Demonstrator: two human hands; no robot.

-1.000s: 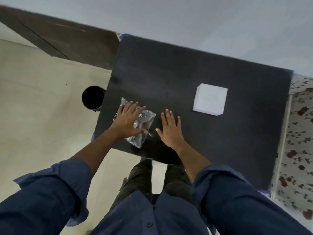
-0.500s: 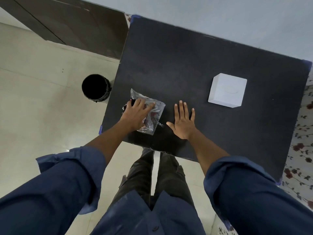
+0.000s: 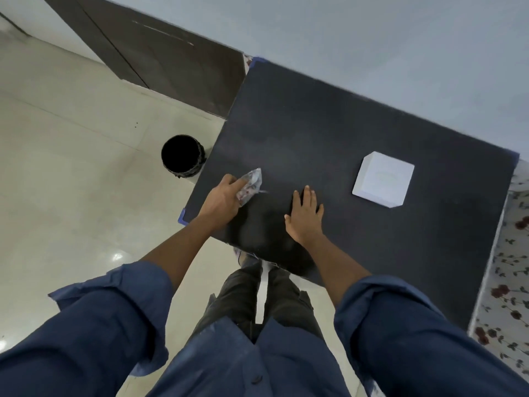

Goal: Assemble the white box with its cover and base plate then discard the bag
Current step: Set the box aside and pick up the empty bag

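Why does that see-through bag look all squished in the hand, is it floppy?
Probably yes. The clear bag is crumpled inside the left hand, so it likely bends easily. It looks thin, so it is probably very light and may spring open if released.

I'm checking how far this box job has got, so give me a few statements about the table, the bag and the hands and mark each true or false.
1. The left hand grips the crumpled plastic bag. True.
2. The right hand is lifting the white box. False: it lies flat on the black table, apart from the box.
3. The white box sits closed on the table. True.
4. The bag is already in the black bin. False: it is at the table's left edge, in the hand.
5. The bin stands on the table. False: it is on the floor, left of the table.
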